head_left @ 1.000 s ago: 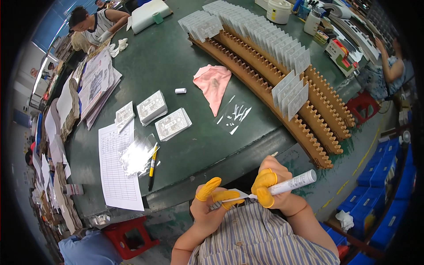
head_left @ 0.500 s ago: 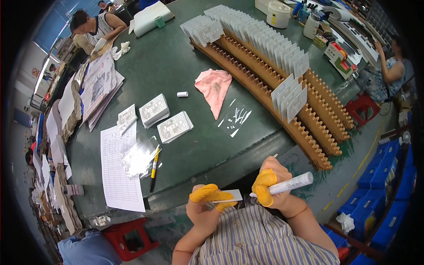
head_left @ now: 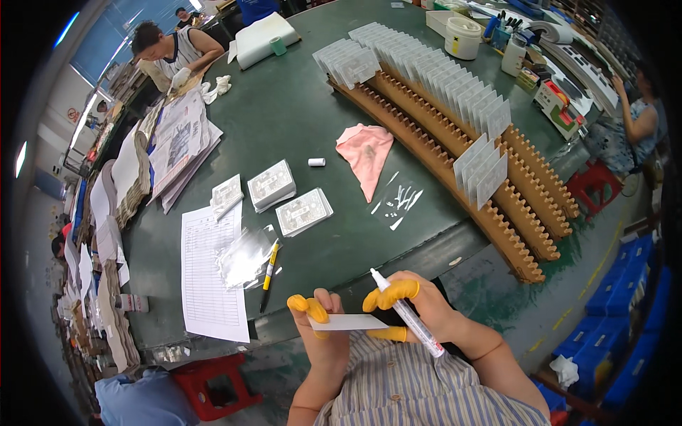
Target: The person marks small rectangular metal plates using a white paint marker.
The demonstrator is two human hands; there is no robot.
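Observation:
My left hand [head_left: 321, 334], with yellow finger cots, pinches a thin, pale flat plate [head_left: 347, 322] by its left end, seen nearly edge-on in front of my striped shirt. A white marker pen [head_left: 415, 319] is gripped in my right hand [head_left: 432, 304], tip pointing up and left. Yellow-covered fingers of that hand reach the plate's right end, one above and one below; whether they press on it I cannot tell. On the green table [head_left: 341, 245] lie stacks of similar printed plates [head_left: 304, 211]. A small white cap [head_left: 317, 162] rests beyond them.
Notched brown racks [head_left: 490, 224] hold rows of upright plates [head_left: 455, 82] at the right. A pink cloth [head_left: 364, 153], a printed sheet [head_left: 209, 284], a clear plastic film [head_left: 245, 259] and a yellow-black pen [head_left: 269, 275] lie on the table. Co-workers sit at far left and right.
The pen has swung from pointing left to standing steeply, tip up. My right hand has come in to the plate. The plate has turned to show more length, and the whole view has shifted slightly.

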